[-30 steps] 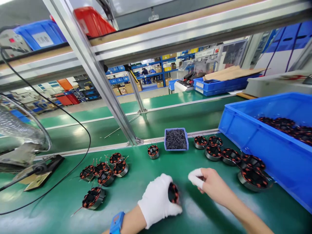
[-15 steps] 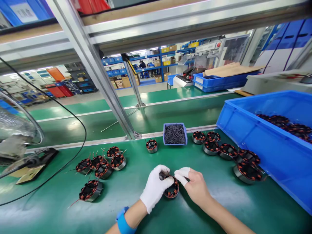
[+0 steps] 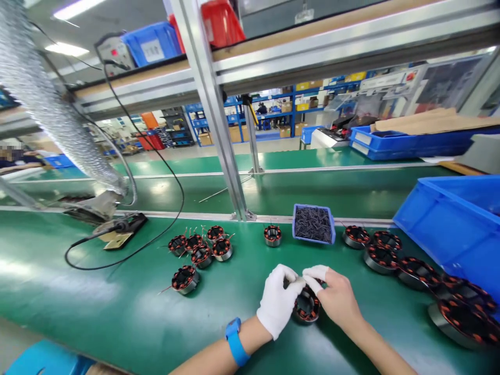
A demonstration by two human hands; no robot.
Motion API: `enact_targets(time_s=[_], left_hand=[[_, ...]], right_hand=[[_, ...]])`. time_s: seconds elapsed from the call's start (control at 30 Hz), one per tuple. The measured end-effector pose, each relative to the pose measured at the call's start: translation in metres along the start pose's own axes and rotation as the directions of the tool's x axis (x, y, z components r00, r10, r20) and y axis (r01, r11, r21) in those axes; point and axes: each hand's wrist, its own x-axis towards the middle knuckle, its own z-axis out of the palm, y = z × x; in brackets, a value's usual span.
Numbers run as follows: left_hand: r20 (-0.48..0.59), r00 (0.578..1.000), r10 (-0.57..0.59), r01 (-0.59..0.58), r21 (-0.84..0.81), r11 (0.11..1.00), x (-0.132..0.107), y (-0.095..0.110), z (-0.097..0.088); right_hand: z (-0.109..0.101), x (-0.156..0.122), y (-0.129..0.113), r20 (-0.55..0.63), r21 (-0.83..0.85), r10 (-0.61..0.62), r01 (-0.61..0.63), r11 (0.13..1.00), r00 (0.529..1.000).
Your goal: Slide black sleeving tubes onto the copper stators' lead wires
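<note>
A motor stator [image 3: 312,315] with copper windings and a dark core is tilted on the green bench. My left hand [image 3: 275,301], in a white glove, is closed at its upper left edge. My right hand [image 3: 339,296], with white covers on thumb and forefinger, pinches at the stator's top edge, close to the left fingertips. Whatever lies between the right fingertips is too small to make out. Beyond the hands stands a small purple tray [image 3: 313,241] of short black tubes, with a single stator [image 3: 272,236] to its left.
Several stators [image 3: 201,256] with upright wire ends stand at left; more [image 3: 381,258] line the right, beside a large blue bin [image 3: 449,229]. A black cable [image 3: 156,237] loops over the bench at left. A metal post [image 3: 219,114] rises behind the tray.
The view has swung left, so the bench things appear further right. My right fingertips have come in against the left ones at the stator's top.
</note>
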Motion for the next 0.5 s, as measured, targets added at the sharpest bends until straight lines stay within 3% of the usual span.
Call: enact_targets(time_s=[0.13,0.2,0.27,0.33,0.4,0.47,0.5], left_hand=[[0.078,0.997,0.005,-0.016,0.144,0.989,0.003,0.003,-0.008],[0.063,0.998,0.009,-0.023,0.223,0.975,0.01,0.004,-0.012],[0.023,1.0,0.02,-0.025,0.251,0.968,0.019,0.006,-0.022],[-0.05,0.997,0.057,-0.039,0.313,0.949,0.029,0.009,-0.043],[-0.159,0.981,0.112,-0.012,0.527,0.85,0.036,0.009,-0.073],[-0.236,0.962,0.135,0.109,0.79,0.604,0.039,0.004,-0.105],[-0.253,0.96,0.12,0.152,0.828,0.539,0.04,0.001,-0.12]], right_hand=[[0.004,-0.005,0.011,-0.065,-0.075,-0.023,0.018,0.997,0.998],[0.004,-0.004,0.013,-0.105,-0.142,-0.032,0.017,0.99,0.994],[0.002,-0.002,0.011,-0.143,-0.256,-0.149,0.108,0.96,0.979],[0.0,0.001,0.008,-0.05,-0.371,-0.347,0.305,0.877,0.937],[0.003,0.004,0.004,0.141,-0.429,-0.487,0.496,0.755,0.862],[0.009,0.008,-0.001,0.262,-0.471,-0.518,0.577,0.667,0.814],[0.012,0.011,-0.004,0.275,-0.499,-0.513,0.577,0.647,0.813]])
